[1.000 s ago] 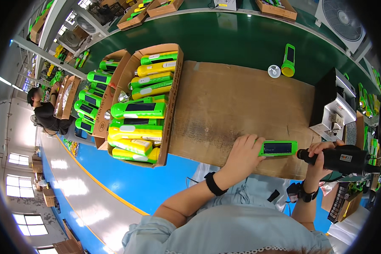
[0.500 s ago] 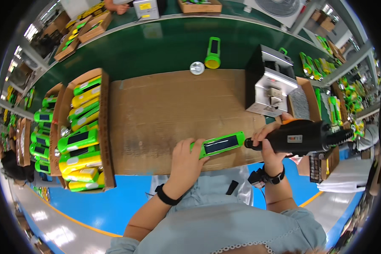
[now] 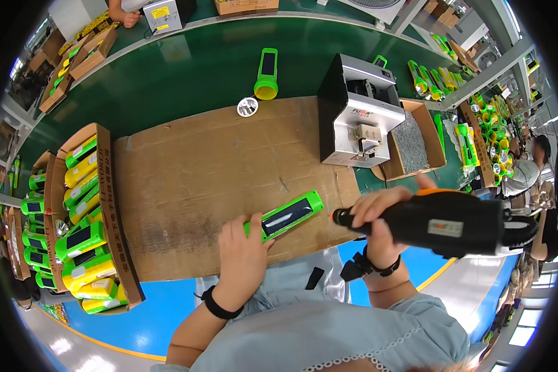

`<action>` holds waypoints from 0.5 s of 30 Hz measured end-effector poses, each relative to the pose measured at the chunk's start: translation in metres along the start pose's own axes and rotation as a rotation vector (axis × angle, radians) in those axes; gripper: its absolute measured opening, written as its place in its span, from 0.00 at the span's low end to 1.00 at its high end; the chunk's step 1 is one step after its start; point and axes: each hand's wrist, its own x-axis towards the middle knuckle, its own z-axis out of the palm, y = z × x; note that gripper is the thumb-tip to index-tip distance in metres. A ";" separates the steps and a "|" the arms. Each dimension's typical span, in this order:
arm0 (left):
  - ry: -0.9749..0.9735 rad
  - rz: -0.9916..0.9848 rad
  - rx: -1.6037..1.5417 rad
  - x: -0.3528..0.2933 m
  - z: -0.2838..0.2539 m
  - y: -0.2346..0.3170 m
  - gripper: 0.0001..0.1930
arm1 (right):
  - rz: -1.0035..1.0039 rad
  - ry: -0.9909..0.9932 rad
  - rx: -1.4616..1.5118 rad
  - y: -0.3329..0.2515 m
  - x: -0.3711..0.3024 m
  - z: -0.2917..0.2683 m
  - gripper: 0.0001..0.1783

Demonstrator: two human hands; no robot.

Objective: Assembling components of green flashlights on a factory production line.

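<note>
My left hand (image 3: pixel 242 257) grips the near end of a green flashlight (image 3: pixel 289 216) with a long dark panel on its upper face. It is held over the front part of the cardboard sheet (image 3: pixel 229 161), its far end angled up to the right. A black electric screwdriver (image 3: pixel 452 223) lies nearly level in my right hand (image 3: pixel 381 217), fingers wrapped round its front part. The screwdriver's tip points left at the flashlight's free end, with a gap between them. The far side of the flashlight and part of my left fingers are hidden.
Behind the cardboard, a green flashlight body (image 3: pixel 267 74) stands by a round reflector (image 3: pixel 247 106). To the right are a silver-black screw machine (image 3: pixel 361 118) and a box (image 3: pixel 437 133) of small grey parts. A carton (image 3: pixel 121 217) of green-yellow flashlights stands left. Someone's hand (image 3: pixel 130 18) shows at the back.
The screwdriver tip has drawn away to the right from the flashlight's end, where it was close against it. The flashlight tilts more steeply. The whole view has also turned and shifted.
</note>
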 end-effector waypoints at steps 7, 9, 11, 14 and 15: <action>0.006 0.022 -0.031 0.000 -0.018 -0.019 0.27 | -0.215 0.499 -0.351 0.037 0.058 -0.029 0.36; -0.009 0.031 -0.123 0.000 -0.019 -0.024 0.27 | -0.255 0.481 -0.358 0.046 0.067 -0.032 0.35; -0.001 0.024 -0.154 0.000 -0.020 -0.027 0.27 | -0.199 0.451 -0.312 0.051 0.069 -0.029 0.35; 0.020 0.027 -0.194 0.000 -0.021 -0.031 0.26 | -0.077 0.454 -0.242 0.044 0.076 -0.026 0.36; 0.037 0.036 -0.204 0.000 -0.020 -0.033 0.25 | -0.066 0.444 -0.259 0.043 0.078 -0.026 0.36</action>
